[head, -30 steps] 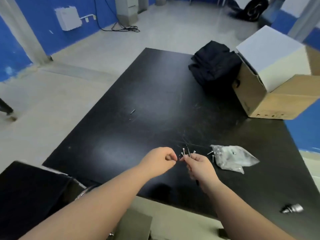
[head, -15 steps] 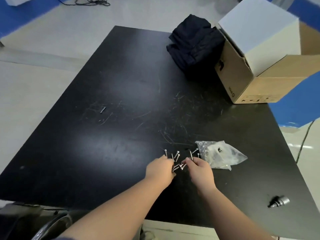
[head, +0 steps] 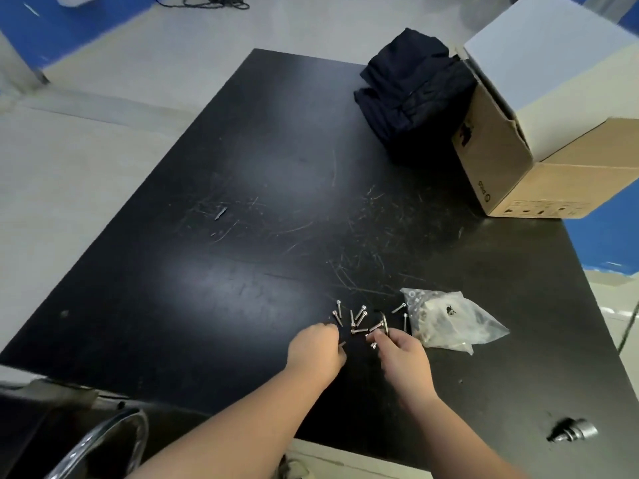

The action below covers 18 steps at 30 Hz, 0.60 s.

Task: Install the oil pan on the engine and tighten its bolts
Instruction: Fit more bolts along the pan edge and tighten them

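A person's right hand (head: 403,357) pinches a small silver bolt (head: 372,344) at its curled fingertips, with a thin dark piece standing up just behind the knuckles (too slight to identify). Close beside it the left hand (head: 316,347) is curled knuckles-up at the edge of the same pile. Whether those fingers hold anything cannot be told, since they are turned under. The loose bolts (head: 358,318) lie scattered just beyond both hands on a scratched black table (head: 242,271), toward its near edge. Touching the pile's right side is a crumpled clear plastic bag (head: 453,321) with more hardware inside. A small metal fitting (head: 574,432) sits alone near the table's near right corner. At the far right stand an open cardboard box (head: 501,167) and, against it, a bundle of dark cloth (head: 411,95). A short dark sliver (head: 220,213) lies well apart to the left.
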Each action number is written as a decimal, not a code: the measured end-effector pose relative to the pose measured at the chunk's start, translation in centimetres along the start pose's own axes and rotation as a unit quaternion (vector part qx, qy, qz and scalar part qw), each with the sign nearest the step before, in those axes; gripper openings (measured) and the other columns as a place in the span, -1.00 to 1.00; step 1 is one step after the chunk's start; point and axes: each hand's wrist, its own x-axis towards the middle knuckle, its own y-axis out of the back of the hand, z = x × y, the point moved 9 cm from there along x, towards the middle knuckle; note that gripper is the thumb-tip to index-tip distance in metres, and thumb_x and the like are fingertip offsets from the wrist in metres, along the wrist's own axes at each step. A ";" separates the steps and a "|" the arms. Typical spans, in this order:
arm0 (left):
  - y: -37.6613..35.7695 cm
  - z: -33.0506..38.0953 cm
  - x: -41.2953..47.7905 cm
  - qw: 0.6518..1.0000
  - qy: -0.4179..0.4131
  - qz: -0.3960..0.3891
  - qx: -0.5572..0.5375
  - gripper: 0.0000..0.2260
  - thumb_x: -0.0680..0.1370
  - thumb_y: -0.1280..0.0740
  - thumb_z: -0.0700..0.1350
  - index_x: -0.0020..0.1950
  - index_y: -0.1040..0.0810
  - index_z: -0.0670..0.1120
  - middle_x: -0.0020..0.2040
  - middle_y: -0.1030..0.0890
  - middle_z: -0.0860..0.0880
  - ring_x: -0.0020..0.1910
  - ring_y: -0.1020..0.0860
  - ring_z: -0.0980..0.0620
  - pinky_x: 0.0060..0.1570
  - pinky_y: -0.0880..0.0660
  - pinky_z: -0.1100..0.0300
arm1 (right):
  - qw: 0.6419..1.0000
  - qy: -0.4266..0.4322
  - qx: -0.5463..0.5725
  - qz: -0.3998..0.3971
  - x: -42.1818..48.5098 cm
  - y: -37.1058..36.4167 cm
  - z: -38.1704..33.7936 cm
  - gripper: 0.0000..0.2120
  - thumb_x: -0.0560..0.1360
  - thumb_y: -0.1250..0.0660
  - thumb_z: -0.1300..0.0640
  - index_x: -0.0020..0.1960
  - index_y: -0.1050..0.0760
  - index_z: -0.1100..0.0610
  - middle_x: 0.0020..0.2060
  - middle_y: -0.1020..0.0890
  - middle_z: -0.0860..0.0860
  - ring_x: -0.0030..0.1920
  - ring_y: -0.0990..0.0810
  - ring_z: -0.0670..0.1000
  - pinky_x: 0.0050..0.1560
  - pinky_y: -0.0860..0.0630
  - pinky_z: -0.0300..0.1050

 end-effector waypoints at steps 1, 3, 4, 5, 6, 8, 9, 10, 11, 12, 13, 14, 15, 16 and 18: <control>0.3 -1.0 -0.4 0.999 0.026 0.001 -0.039 -0.86 0.49 -0.28 -0.05 -0.01 -0.54 -0.05 0.00 -0.58 -0.03 -0.01 -0.54 -0.05 -0.21 -0.37 0.18 | 1.000 0.001 0.000 -0.004 -0.1 -0.4 0.2 -0.76 0.53 -0.25 0.08 -0.27 -0.60 0.06 -0.60 -0.32 -0.09 -0.52 -0.26 -0.08 -0.42 -0.20 -0.13; 0.7 -3.3 -1.6 0.983 0.086 0.001 -0.165 -0.89 0.49 -0.32 -0.08 -0.01 -0.57 -0.02 -0.03 -0.62 0.00 -0.06 -0.58 0.00 -0.16 -0.47 0.20 | 1.000 -0.001 0.000 -0.011 -0.3 -1.2 0.5 -0.75 0.53 -0.25 0.08 -0.27 -0.60 0.07 -0.61 -0.34 -0.11 -0.50 -0.29 -0.06 -0.41 -0.21 -0.12; 0.7 -4.4 -2.4 0.962 0.115 -0.005 -0.249 -0.87 0.49 -0.33 -0.12 0.03 -0.58 -0.04 -0.05 -0.63 -0.02 -0.10 -0.60 0.00 -0.12 -0.52 0.18 | 1.000 -0.001 0.002 -0.015 -0.4 -1.6 0.5 -0.74 0.54 -0.25 0.08 -0.26 -0.60 0.08 -0.60 -0.35 -0.11 -0.49 -0.30 -0.06 -0.41 -0.22 -0.11; 0.5 -5.5 -3.5 0.929 0.144 -0.017 -0.341 -0.83 0.50 -0.33 -0.17 0.09 -0.56 -0.08 -0.08 -0.62 -0.05 -0.17 -0.60 0.01 -0.15 -0.55 0.17 | 1.000 0.002 0.004 -0.021 -0.7 -2.1 0.4 -0.74 0.54 -0.24 0.07 -0.26 -0.60 0.09 -0.59 -0.37 -0.11 -0.48 -0.32 -0.05 -0.40 -0.23 -0.12; 0.3 -6.5 -4.8 0.884 0.172 -0.028 -0.433 -0.81 0.51 -0.33 -0.23 0.12 -0.54 -0.14 -0.15 -0.61 -0.08 -0.27 -0.59 0.03 -0.25 -0.54 0.20 | 0.999 0.006 0.008 -0.032 -1.0 -2.8 0.1 -0.73 0.55 -0.24 0.07 -0.26 -0.60 0.10 -0.58 -0.38 -0.10 -0.47 -0.32 -0.06 -0.40 -0.23 -0.13; 0.0 -8.4 -8.1 0.785 0.219 -0.038 -0.578 -0.85 0.51 -0.31 -0.33 0.06 -0.55 -0.24 -0.29 -0.57 -0.11 -0.43 -0.53 0.07 -0.39 -0.50 0.26 | 0.997 0.018 0.026 -0.075 -2.3 -5.1 -1.0 -0.71 0.56 -0.23 0.08 -0.26 -0.58 0.15 -0.59 -0.36 -0.08 -0.51 -0.30 -0.07 -0.45 -0.21 -0.16; 0.0 -9.3 -10.0 0.739 0.232 -0.037 -0.631 -0.89 0.51 -0.31 -0.36 0.01 -0.56 -0.28 -0.34 -0.56 -0.12 -0.46 -0.53 0.07 -0.41 -0.50 0.25 | 0.993 0.024 0.037 -0.107 -3.3 -6.6 -1.8 -0.70 0.57 -0.23 0.09 -0.27 -0.57 0.18 -0.58 -0.35 -0.06 -0.54 -0.28 -0.08 -0.49 -0.20 -0.18; 0.0 -10.2 -11.9 0.699 0.240 -0.034 -0.673 -0.92 0.50 -0.30 -0.39 -0.03 -0.56 -0.31 -0.37 -0.56 -0.13 -0.47 -0.53 0.06 -0.41 -0.52 0.24 | 0.988 0.032 0.044 -0.143 -4.5 -8.4 -2.8 -0.70 0.57 -0.23 0.11 -0.27 -0.56 0.22 -0.58 -0.35 -0.04 -0.56 -0.27 -0.08 -0.53 -0.20 -0.20; 0.1 -11.1 -13.8 0.665 0.246 -0.027 -0.705 -0.92 0.50 -0.30 -0.40 -0.05 -0.56 -0.33 -0.38 -0.57 -0.14 -0.46 -0.54 0.04 -0.40 -0.53 0.23 | 0.982 0.043 0.046 -0.180 -5.9 -10.2 -3.8 -0.69 0.57 -0.23 0.13 -0.27 -0.55 0.24 -0.57 -0.37 -0.02 -0.56 -0.29 -0.07 -0.55 -0.22 -0.22; 0.2 -12.1 -15.8 0.636 0.249 -0.015 -0.730 -0.92 0.50 -0.30 -0.41 -0.06 -0.57 -0.35 -0.37 -0.57 -0.16 -0.45 -0.56 0.01 -0.39 -0.54 0.21 | 0.973 0.053 0.045 -0.218 -7.4 -12.2 -4.8 -0.69 0.58 -0.23 0.14 -0.28 -0.55 0.25 -0.56 -0.40 0.00 -0.56 -0.33 -0.05 -0.55 -0.26 -0.22; 0.5 -13.0 -17.7 0.608 0.250 0.000 -0.754 -0.92 0.49 -0.30 -0.41 -0.06 -0.57 -0.36 -0.36 -0.58 -0.19 -0.43 -0.57 -0.01 -0.40 -0.54 0.21 | 0.964 0.062 0.046 -0.255 -9.2 -14.2 -5.9 -0.68 0.58 -0.24 0.15 -0.30 -0.56 0.24 -0.55 -0.43 0.01 -0.54 -0.36 -0.03 -0.53 -0.32 -0.20; 0.9 -13.9 -19.7 0.579 0.248 0.019 -0.777 -0.92 0.47 -0.31 -0.41 -0.07 -0.57 -0.36 -0.34 -0.58 -0.21 -0.43 -0.58 -0.02 -0.40 -0.54 0.20 | 0.953 0.068 0.049 -0.291 -11.0 -16.0 -6.8 -0.67 0.57 -0.24 0.15 -0.32 -0.57 0.23 -0.54 -0.45 0.03 -0.52 -0.40 -0.01 -0.50 -0.37 -0.18; 1.3 -14.7 -21.5 0.547 0.248 0.040 -0.798 -0.93 0.46 -0.32 -0.41 -0.09 -0.58 -0.36 -0.34 -0.58 -0.22 -0.43 -0.58 -0.03 -0.41 -0.55 0.19 | 0.941 0.078 0.051 -0.325 -12.9 -17.8 -7.8 -0.66 0.57 -0.24 0.15 -0.34 -0.58 0.22 -0.53 -0.47 0.04 -0.49 -0.43 0.00 -0.46 -0.42 -0.16; 1.6 -15.5 -23.4 0.513 0.250 0.064 -0.818 -0.93 0.45 -0.33 -0.42 -0.12 -0.59 -0.35 -0.34 -0.58 -0.23 -0.44 -0.59 -0.04 -0.42 -0.56 0.18 | 0.927 0.096 0.047 -0.359 -14.9 -19.4 -8.9 -0.65 0.57 -0.24 0.15 -0.34 -0.59 0.21 -0.52 -0.49 0.04 -0.46 -0.46 0.00 -0.42 -0.46 -0.17; 2.3 -16.9 -27.0 0.454 0.253 0.114 -0.846 -0.93 0.43 -0.32 -0.41 -0.19 -0.60 -0.33 -0.36 -0.58 -0.22 -0.45 -0.59 -0.04 -0.43 -0.57 0.18 | 0.894 0.149 0.020 -0.423 -19.3 -22.4 -10.9 -0.66 0.57 -0.23 0.13 -0.32 -0.62 0.18 -0.49 -0.54 0.01 -0.39 -0.50 -0.04 -0.30 -0.50 -0.18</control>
